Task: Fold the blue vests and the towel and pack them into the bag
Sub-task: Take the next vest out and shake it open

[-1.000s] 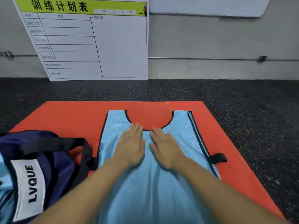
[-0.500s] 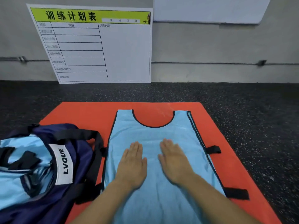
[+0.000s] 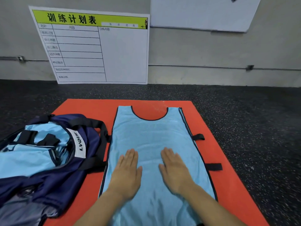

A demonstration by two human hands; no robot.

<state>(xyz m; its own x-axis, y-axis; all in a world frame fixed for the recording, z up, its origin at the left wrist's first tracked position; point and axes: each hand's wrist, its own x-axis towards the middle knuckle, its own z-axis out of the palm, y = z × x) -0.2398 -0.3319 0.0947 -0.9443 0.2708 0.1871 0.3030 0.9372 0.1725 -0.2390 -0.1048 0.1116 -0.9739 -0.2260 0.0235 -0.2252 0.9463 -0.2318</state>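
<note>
A light blue vest (image 3: 151, 136) with black trim lies flat on the orange mat (image 3: 91, 110), neck hole at the far end. My left hand (image 3: 126, 172) and my right hand (image 3: 175, 172) press flat on its lower middle, palms down, fingers straight, a hand's width apart. Two black side straps (image 3: 213, 167) stick out from its right edge. To the left sits the open navy bag (image 3: 65, 173) with a white LVQUE label; folded light blue fabric (image 3: 29, 159) with black straps lies inside it. No towel is in view.
A white training-schedule board (image 3: 101, 49) with a green header leans against the grey wall. A whiteboard (image 3: 203, 12) hangs at upper right. Dark speckled floor (image 3: 252, 124) surrounds the mat.
Both hands have slid toward me along the vest, from near the neck hole to its lower middle, and spread apart. The view has shifted, bringing the bag's inside into sight.
</note>
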